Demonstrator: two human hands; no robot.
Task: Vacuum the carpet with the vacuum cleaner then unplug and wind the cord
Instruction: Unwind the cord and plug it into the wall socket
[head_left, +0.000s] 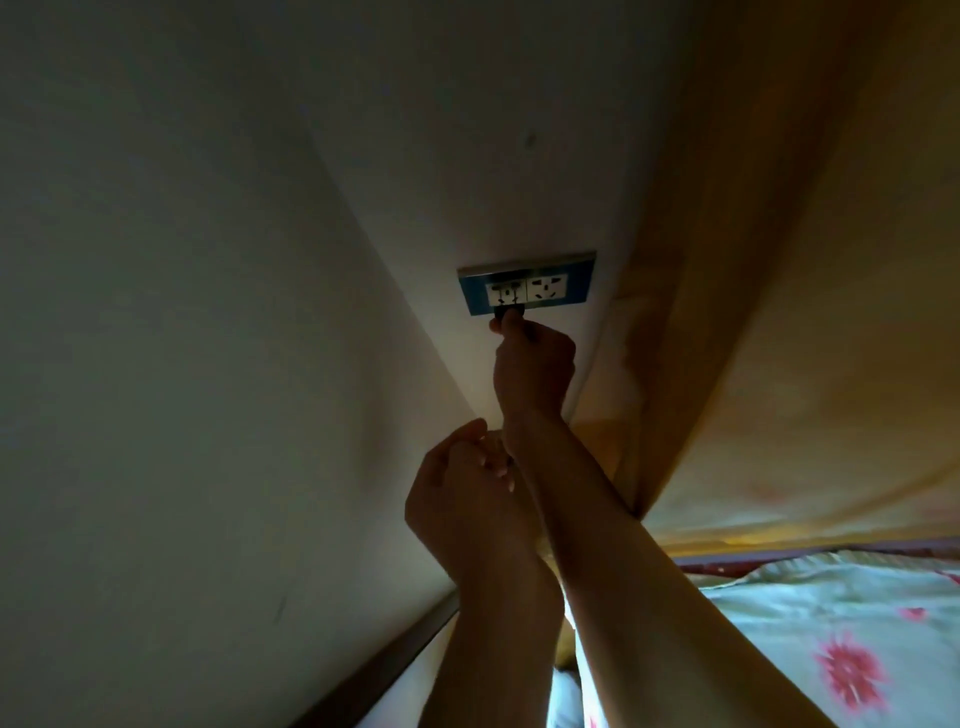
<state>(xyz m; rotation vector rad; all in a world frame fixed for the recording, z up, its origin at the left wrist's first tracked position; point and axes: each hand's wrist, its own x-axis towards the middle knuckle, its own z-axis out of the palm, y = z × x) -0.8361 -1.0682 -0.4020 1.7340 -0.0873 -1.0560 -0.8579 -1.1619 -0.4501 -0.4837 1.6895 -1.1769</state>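
Glossy plastic socket plate (527, 285) on a smooth matt painted wall (208, 260); soft, perhaps cotton, flowered bedcover (841, 634).

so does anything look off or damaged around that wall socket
Nothing looks damaged. The blue-framed socket plate sits flat on the wall, the right hand grips the black plug at its left outlet, and the left hand is curled below. The orange curtain hangs beside it.

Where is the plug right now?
In the head view, the plug sits centrally at the socket plate's left outlet, pinched by the right hand.
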